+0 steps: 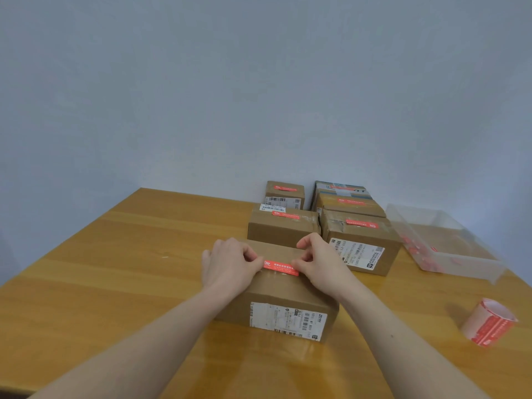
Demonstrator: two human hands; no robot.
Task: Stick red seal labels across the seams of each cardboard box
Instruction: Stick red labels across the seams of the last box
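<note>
1. Bare wooden table (115,269) reaching out left of the nearest cardboard box (276,300).
2. Left hand (227,267) resting on the left part of that box's top, fingers curled, grip narrow: thumb and forefinger pinching the left end of the red seal label (280,267).
3. Red seal label lying flat across the taped seam on top of the nearest cardboard box, stretched between the two hands, with a white shipping label (288,321) on the box's front face below.
4. Right hand (319,259) on the right part of the same box top, grip narrow too: fingertips pinching the right end of the red seal label.
5. Behind the nearest cardboard box, two rows of further boxes: a medium box (282,230) and a small box (284,194) beyond it; just right of these, a larger box (359,243), then two more boxes (348,201) stacked close behind. Each topped with a red label.
6. Right of the nearest cardboard box and farther back, a clear plastic tray (443,246) holding some red pieces, too blurred to tell.
7. Right of the nearest cardboard box, well apart, a label roll (489,322) lying on the table.
</note>
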